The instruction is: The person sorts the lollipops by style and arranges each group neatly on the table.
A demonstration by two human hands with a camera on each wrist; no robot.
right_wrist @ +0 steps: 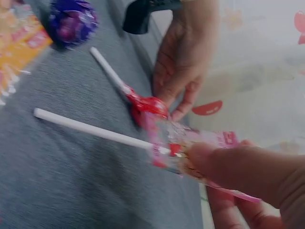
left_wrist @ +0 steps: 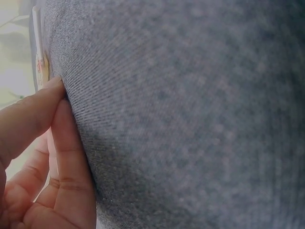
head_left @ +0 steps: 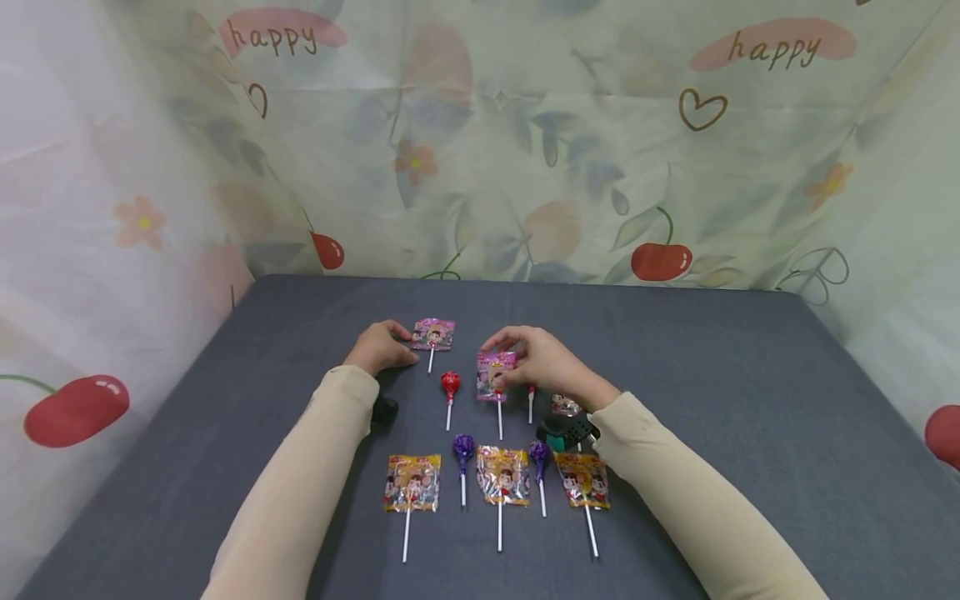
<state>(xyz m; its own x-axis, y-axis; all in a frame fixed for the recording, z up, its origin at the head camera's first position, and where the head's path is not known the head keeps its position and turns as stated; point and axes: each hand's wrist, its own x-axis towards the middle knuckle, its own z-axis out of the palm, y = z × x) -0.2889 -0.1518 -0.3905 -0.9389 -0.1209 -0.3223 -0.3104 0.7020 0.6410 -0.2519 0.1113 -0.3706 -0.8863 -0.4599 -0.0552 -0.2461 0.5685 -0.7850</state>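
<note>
In the head view, my right hand [head_left: 553,364] pinches a pink-wrapped lollipop [head_left: 489,379] near the middle of the table. The right wrist view shows the thumb pressed on its clear wrapper [right_wrist: 183,148], with the white stick [right_wrist: 90,130] pointing away from the hand. My left hand [head_left: 378,348] rests on the cloth, loosely bent, beside the left edge of another pink-wrapped lollipop [head_left: 435,335]. Whether it touches that wrapper cannot be told. A red lollipop [head_left: 450,385] lies between the hands. A second red lollipop [head_left: 531,402] is partly hidden under the right hand.
Nearer the front lie three yellow-wrapped lollipops [head_left: 503,475] in a row, with purple lollipops [head_left: 463,448] between them. Another wrapped piece [head_left: 565,405] is partly covered by the right wrist. The grey tablecloth [head_left: 712,375] ends at a patterned curtain [head_left: 495,183].
</note>
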